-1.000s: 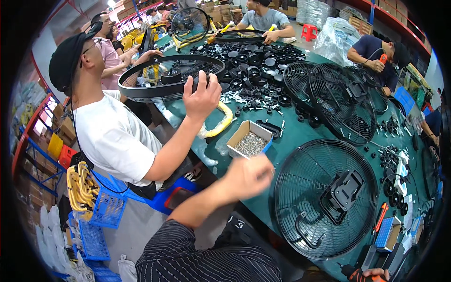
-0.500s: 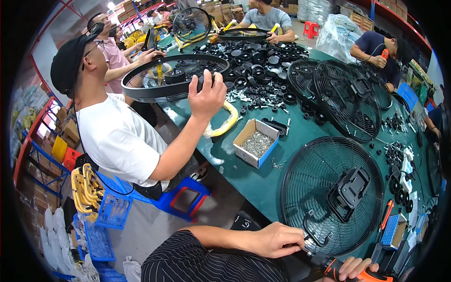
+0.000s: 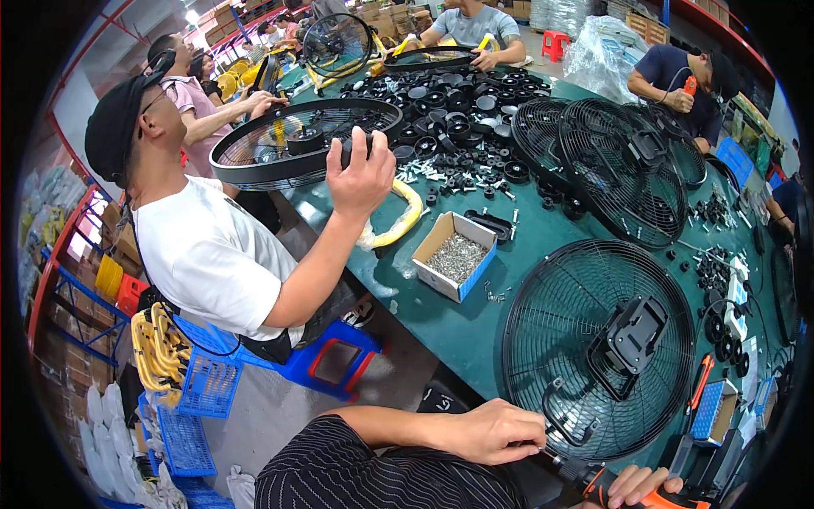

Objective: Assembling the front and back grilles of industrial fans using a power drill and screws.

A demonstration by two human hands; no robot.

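head view: at five o'clock, left hand (image 3: pixel 500 431), pinched closed, meets the bit (image 3: pixel 552 456); right hand (image 3: pixel 638 485) grasps the orange-black power screwdriver (image 3: pixel 599 486).

We record a black top (image 3: pixel 437 488) with thin, pale pinstripes. We note its left sleeve (image 3: pixel 315 462), short, in the same striped cloth. Left hand (image 3: pixel 498 431) and right hand (image 3: pixel 638 485) are bare.

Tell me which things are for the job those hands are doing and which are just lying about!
Probably for the job:
power screwdriver, held in the right hand, its tip at the left hand
black fan cage, beside the hands
box of small screws, nearby

Probably just lying about:
red stool
blue stool
plastic-wrapped stack
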